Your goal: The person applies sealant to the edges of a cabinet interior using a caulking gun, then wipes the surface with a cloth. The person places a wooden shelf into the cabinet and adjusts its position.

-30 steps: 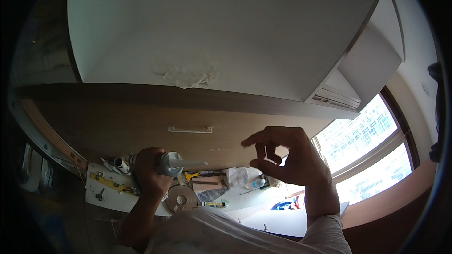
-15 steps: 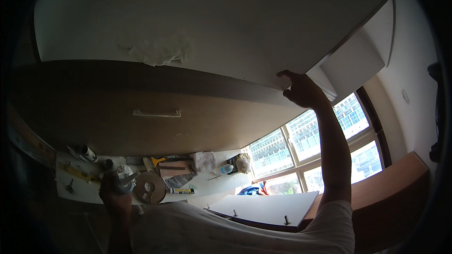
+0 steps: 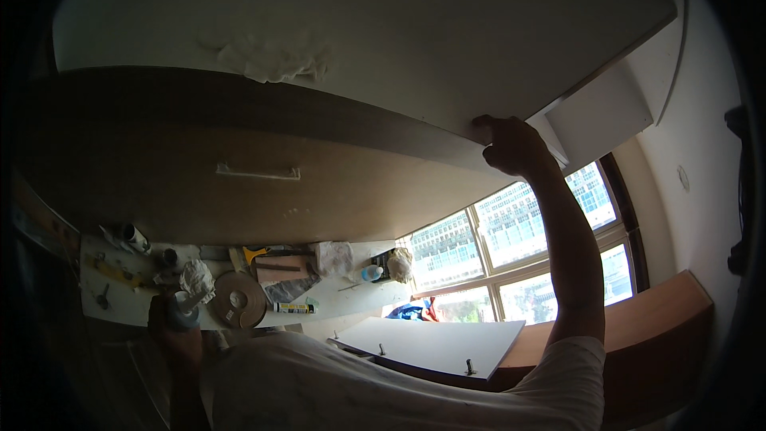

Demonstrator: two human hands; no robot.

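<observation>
My left hand (image 3: pixel 174 343), low at the left, is closed around a bottle (image 3: pixel 185 315) with a pointed nozzle; shadow hides some of its fingers. My right arm reaches up, and my right hand (image 3: pixel 517 144) grips the lower edge of a large white panel (image 3: pixel 447 48), finger over its face and thumb by the edge. On that panel's face lies a crumpled white cloth (image 3: pixel 275 60). Below the panel's dark edge stretches a brown surface (image 3: pixel 159 183) with a pale bar-shaped handle (image 3: pixel 257 172).
A white worktop (image 3: pixel 363 295) carries a roll of brown edge banding (image 3: pixel 241 300), a sealant tube (image 3: pixel 294 308), crumpled paper (image 3: pixel 196 279) and a yellow-handled scraper (image 3: pixel 254 254). Windows (image 3: pixel 511 231) are on the right. A white board with upright metal fittings (image 3: pixel 447 343) lies beside me.
The view has shifted a little, so the worktop sits higher and further left. My left hand and the bottle are left of the roll now. My right hand stays on the panel's edge.
</observation>
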